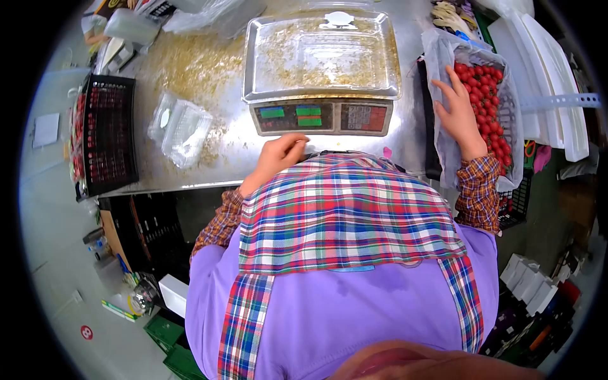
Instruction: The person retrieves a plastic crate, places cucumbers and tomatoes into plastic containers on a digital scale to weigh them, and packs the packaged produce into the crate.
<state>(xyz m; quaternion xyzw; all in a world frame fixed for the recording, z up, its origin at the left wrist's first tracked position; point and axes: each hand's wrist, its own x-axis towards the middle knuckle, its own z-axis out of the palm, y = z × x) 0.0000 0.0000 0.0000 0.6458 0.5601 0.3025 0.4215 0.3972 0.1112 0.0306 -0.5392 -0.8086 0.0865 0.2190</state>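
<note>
My right hand (459,114) is open with its fingers spread, at the near-left side of a plastic-lined crate (440,47) of red cherry tomatoes (484,107). My left hand (278,159) is curled at the table's front edge, just below the scale's display, with no object visible in its fingers. The digital scale (332,117) stands between them, its keypad facing me. On its wide metal pan (272,76), smeared with yellowish residue, a clear plastic container with a white label (339,20) seems to lie; its outline is hard to make out.
Clear plastic containers (183,133) lie left of the scale on the metal table (221,161). A black crate (111,136) with red contents stands at the left edge. Plastic bags (212,19) lie at the back. White foam boxes (538,76) stand beyond the tomato crate.
</note>
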